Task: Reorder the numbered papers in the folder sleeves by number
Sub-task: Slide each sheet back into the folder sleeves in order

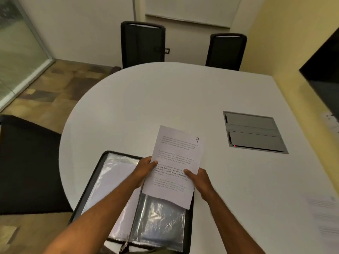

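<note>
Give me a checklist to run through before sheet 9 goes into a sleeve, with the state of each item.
1. Both hands hold the paper: left hand, right hand: ok.
2. Number readable, a 9 at its top right: ok.
3. Folder open flat on the table: ok.
4. Right-hand sleeve looks empty: ok.
5. Left-hand sleeve's number: cannot tell.
6. Other sheets on the right, numbers: cannot tell.

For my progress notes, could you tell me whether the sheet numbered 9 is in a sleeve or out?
Out: both the left hand and right hand hold sheet 9 above the open folder.
</note>
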`<state>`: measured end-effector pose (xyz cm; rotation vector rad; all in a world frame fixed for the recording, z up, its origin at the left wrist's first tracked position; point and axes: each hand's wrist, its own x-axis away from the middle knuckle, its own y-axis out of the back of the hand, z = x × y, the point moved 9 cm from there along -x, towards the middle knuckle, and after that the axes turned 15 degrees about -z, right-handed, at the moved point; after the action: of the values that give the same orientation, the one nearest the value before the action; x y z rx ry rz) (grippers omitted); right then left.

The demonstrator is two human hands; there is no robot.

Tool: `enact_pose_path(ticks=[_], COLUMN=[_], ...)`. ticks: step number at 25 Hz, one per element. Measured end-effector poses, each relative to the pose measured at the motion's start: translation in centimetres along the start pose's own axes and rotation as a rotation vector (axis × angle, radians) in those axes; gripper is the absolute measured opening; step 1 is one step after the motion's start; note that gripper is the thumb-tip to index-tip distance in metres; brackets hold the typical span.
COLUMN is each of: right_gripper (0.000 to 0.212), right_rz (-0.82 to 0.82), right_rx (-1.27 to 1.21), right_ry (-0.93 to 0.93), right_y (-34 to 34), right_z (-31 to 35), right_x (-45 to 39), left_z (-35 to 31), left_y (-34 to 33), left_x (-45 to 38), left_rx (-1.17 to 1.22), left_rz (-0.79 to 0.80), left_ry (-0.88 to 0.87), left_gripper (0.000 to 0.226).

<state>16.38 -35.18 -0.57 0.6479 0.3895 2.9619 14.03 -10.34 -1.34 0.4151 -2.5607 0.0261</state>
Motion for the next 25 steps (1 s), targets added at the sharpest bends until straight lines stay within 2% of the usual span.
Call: enact_pose_path(ticks=[9,11,13,15,18,22,25], right_gripper=[0.034,0.035,0.037,0.039,0.044,0.04,0.04], right_rz=[-0.216,-0.259,-0.306,-0.331,-0.351,-0.414,-0.445], right_rx=[0.063,0.027,0.02,0.015,0.01,-0.005,-0.004], right_ry=[-0.035,-0.045,-0.049,-0.052,-0.067,-0.068,-0.069], right_y=[1.7,1.9,2.5,3.0,3.2,3.8,4.0], right_z=[-2.7,-3.2,-3.7,-4.2,-5.1,-4.4,-3.8], right_x=[-3.3,-4.0,-4.6,-5.2,-5.5,-5.5,-5.8], left_z=[2.4,3.8,4.6,6.8,9.9,10.4,11.0], left_y=[-1.5,-1.7,-2.5,-3.9,-4.3,-4.9,-4.7], left_x=[-6.2,-8.0,-9.1,-9.7,-9.5,-8.8,-8.7], left_rx=[-0.115,-0.271,-0.536,-0.836,-1.226,-1.309,-1.336], left_rz=[0.009,-0.006,0.005,0.093,0.127,0.12,0.122], left_ry=[0.016,-0.062,-0.289,-0.477,-0.516,-0.605,-0.662], left_gripper=[0.015,0.02,0.03,0.045,0.067,0.072,0.063])
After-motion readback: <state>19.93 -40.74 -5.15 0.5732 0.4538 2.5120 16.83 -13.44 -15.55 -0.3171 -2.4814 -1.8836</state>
